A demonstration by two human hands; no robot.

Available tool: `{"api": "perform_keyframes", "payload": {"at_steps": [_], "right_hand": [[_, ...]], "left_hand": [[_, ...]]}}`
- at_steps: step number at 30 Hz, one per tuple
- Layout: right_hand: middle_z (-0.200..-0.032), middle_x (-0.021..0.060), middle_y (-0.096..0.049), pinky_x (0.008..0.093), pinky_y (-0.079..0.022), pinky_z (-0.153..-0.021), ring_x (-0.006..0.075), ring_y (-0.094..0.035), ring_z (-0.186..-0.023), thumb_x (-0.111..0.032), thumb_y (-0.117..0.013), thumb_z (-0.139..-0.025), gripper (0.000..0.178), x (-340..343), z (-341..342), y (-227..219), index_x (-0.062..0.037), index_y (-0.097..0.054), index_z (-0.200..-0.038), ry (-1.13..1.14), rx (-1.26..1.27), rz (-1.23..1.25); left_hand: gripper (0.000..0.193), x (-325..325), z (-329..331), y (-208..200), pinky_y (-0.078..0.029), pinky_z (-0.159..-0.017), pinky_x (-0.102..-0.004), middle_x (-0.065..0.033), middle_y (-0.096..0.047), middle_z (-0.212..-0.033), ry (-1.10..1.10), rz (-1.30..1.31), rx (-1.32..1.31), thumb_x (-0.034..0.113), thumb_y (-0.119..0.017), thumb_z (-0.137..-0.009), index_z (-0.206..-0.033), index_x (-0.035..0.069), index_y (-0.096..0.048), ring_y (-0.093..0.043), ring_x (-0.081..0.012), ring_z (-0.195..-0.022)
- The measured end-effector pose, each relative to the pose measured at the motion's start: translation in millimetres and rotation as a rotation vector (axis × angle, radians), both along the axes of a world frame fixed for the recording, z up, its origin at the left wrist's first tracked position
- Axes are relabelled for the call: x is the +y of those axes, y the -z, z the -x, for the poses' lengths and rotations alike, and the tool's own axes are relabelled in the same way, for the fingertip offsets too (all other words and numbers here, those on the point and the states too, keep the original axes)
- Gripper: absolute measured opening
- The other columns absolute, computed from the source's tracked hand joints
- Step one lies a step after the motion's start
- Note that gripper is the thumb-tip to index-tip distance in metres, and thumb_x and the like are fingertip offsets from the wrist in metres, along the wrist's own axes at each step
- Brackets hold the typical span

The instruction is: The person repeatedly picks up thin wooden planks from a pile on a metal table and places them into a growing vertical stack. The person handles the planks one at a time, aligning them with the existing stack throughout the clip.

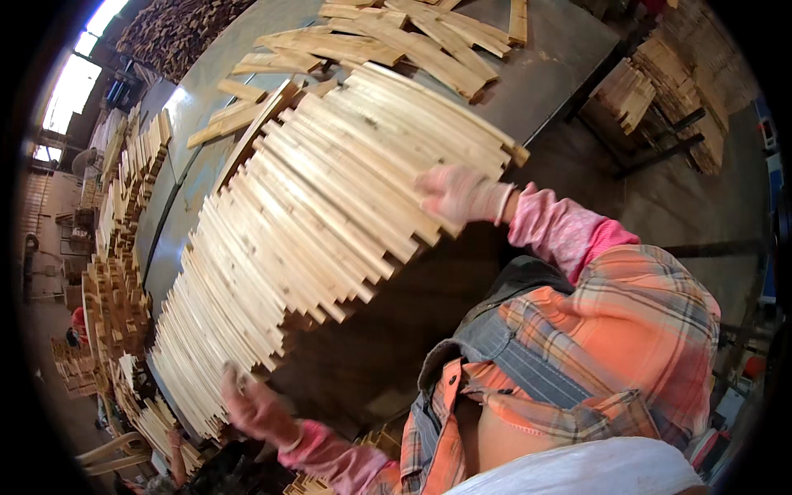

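A long row of pale wooden slats (330, 181) lies side by side across a metal table, their near ends uneven. My right hand (464, 195), in a light knitted glove, lies over the near ends toward the right of the row. Its fingers reach left across the wood, loosely bent and not wrapped around a slat. At the row's near left end is my left hand (260, 410), its fingers apart and slightly blurred, close to the slat ends. Whether its fingertips touch the wood I cannot tell.
Loose boards (404, 41) lie crisscrossed on the metal tabletop (544, 70) beyond the row. Stacked wood pieces (120, 305) stand along the left. A rack with boards (627, 99) is at the far right. Part of another person (177, 458) shows at the lower left.
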State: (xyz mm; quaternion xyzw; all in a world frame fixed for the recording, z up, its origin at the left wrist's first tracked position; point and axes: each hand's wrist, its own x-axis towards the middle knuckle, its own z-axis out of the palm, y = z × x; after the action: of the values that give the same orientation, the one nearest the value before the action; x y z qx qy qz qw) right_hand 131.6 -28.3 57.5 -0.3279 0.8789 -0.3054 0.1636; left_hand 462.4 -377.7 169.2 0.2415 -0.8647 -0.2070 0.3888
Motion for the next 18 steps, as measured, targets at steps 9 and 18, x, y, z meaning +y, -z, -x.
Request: {"api": "perform_keyframes", "payload": {"at_steps": [9,18], "right_hand": [[-0.132,0.0202,-0.065,0.0486,-0.053,-0.099,0.0363,-0.067,-0.117,-0.041,-0.081,-0.083,0.079,60.8,294.9,57.9,-0.0060,-0.048,-0.145,0.674,-0.069,-0.448],[-0.113,0.0176,-0.068,0.0408,-0.056,-0.084,0.0288,-0.069,-0.100,-0.035,-0.085,-0.079,0.075,76.4,338.9,82.2,-0.0004,-0.050,-0.137,0.390,-0.382,-0.051]], "left_hand": [[0.035,241.3,283.9,63.6,-0.054,-0.098,-0.0364,-0.0172,-0.073,-0.116,0.567,-0.256,-0.148,-0.013,-0.058,-0.085,-0.113,0.001,-0.073,-0.070,-0.0294,-0.111],[0.035,300.9,341.6,82.5,-0.055,-0.090,-0.0344,-0.0155,-0.072,-0.111,0.633,-0.335,-0.317,-0.004,-0.065,-0.084,-0.116,0.006,-0.075,-0.071,-0.0287,-0.101]]}}
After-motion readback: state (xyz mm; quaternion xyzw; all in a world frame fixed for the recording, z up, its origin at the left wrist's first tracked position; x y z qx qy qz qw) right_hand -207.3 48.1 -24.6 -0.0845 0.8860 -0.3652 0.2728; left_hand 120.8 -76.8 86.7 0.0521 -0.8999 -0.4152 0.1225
